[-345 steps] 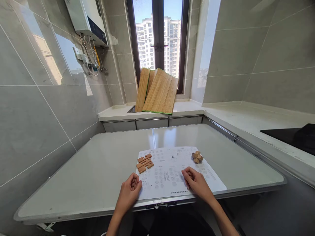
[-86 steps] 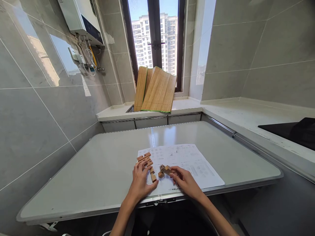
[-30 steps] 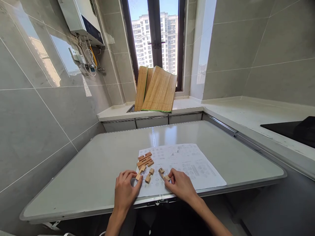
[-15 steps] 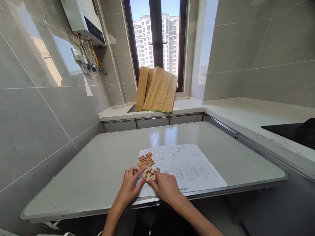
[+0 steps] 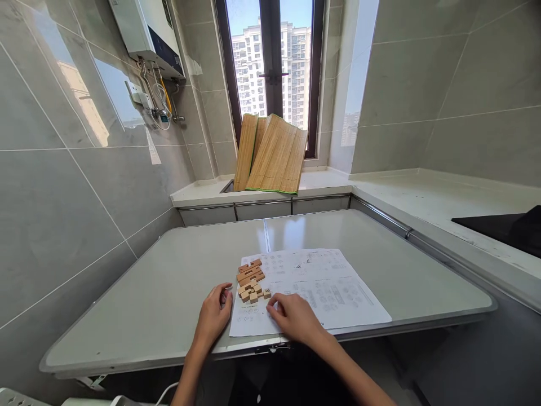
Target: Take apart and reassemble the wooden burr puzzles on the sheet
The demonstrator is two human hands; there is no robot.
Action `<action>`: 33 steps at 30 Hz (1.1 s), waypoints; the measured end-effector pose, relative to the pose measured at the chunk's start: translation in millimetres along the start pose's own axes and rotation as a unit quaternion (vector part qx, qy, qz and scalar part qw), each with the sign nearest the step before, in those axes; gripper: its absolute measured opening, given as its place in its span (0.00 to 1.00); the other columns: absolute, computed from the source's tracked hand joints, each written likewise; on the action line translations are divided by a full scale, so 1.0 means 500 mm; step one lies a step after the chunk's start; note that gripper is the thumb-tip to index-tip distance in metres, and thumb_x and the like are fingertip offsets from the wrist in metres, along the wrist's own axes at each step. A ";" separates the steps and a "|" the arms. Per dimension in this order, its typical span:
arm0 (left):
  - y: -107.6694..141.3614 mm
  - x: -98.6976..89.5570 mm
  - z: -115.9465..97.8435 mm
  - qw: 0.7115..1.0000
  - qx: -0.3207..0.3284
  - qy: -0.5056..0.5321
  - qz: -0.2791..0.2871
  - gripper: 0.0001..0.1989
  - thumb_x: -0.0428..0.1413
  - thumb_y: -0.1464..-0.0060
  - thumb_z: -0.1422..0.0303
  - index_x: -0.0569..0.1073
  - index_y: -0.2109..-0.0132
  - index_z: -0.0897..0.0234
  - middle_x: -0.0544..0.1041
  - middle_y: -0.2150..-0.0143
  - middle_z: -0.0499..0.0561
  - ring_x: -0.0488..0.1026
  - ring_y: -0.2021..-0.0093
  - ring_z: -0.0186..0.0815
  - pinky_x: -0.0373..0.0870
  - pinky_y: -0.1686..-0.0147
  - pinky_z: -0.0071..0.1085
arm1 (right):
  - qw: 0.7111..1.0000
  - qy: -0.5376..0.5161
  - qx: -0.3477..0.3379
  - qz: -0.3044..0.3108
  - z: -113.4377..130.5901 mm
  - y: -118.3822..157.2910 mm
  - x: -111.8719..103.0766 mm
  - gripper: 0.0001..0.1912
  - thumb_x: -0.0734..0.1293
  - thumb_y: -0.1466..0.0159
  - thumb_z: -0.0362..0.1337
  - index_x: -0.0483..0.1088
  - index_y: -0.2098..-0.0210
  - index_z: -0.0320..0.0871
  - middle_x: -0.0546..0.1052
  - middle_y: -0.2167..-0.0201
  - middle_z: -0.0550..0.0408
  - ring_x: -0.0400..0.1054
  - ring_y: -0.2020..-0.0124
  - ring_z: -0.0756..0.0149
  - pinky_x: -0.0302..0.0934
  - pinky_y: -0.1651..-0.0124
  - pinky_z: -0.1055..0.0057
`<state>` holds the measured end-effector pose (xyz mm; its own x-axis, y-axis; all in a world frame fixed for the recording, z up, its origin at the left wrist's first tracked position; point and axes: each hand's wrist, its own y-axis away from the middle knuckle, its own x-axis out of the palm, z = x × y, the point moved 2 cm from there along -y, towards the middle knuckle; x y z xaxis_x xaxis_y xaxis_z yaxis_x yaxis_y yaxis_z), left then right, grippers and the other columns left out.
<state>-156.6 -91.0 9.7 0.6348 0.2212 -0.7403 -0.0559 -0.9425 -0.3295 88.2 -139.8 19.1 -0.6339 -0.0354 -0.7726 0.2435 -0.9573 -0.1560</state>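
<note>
A cluster of small, light wooden notched pieces (image 5: 252, 291) lies on a printed sheet of paper (image 5: 346, 301), with one small piece (image 5: 266, 294) at its right end. Just behind them are longer, reddish-brown notched wooden pieces (image 5: 250, 274). My left hand (image 5: 214, 313) rests on the table at the sheet's left edge, fingers loosely curled and apart from the thumb, holding nothing. To the right of the cluster, my right hand (image 5: 291, 316) lies over the sheet. Its thumb and bent fingers are slightly apart, with nothing visible between them, near the small end piece but not touching it.
The pale folding table (image 5: 139, 299) has a seam down its middle. A white counter (image 5: 401, 189) runs behind it and along the right. Folded bamboo mats (image 5: 276, 155) lean at the window. A water heater (image 5: 147, 36) hangs on the left wall.
Both hands have let go of the light wooden pieces and drawn apart, the left one leftward off the sheet, the right one slightly rightward. The pieces now sit closer to the brown ones.
</note>
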 end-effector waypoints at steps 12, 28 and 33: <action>0.023 -0.016 -0.021 0.999 -0.033 0.019 0.016 0.19 0.50 0.39 0.55 0.76 0.52 0.61 0.81 0.65 0.50 0.77 0.65 0.40 0.72 0.62 0.34 | 0.972 -0.159 0.087 -0.147 -0.213 0.076 -0.080 0.24 0.61 0.33 0.58 0.75 0.67 0.46 0.69 0.79 0.58 0.61 0.75 0.63 0.54 0.70 0.68; 0.030 -0.020 -0.035 0.999 -0.025 0.020 0.023 0.18 0.50 0.39 0.54 0.77 0.54 0.60 0.82 0.64 0.50 0.78 0.64 0.40 0.72 0.62 0.33 | 0.970 -0.161 0.083 -0.161 -0.214 0.085 -0.073 0.24 0.60 0.32 0.59 0.73 0.67 0.46 0.65 0.80 0.60 0.57 0.76 0.64 0.53 0.71 0.69; 0.031 -0.022 -0.038 0.999 -0.024 0.021 0.021 0.19 0.50 0.39 0.54 0.78 0.54 0.60 0.82 0.64 0.50 0.77 0.64 0.40 0.72 0.64 0.32 | 0.970 -0.164 0.082 -0.161 -0.217 0.086 -0.070 0.23 0.61 0.32 0.58 0.73 0.67 0.46 0.64 0.79 0.60 0.57 0.76 0.64 0.53 0.70 0.69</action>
<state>-149.8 -112.7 23.6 0.6648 0.1713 -0.7271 -0.0468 -0.9619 -0.2693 200.5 -148.4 -27.3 -0.8637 0.2099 -0.4583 -0.1098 -0.9657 -0.2354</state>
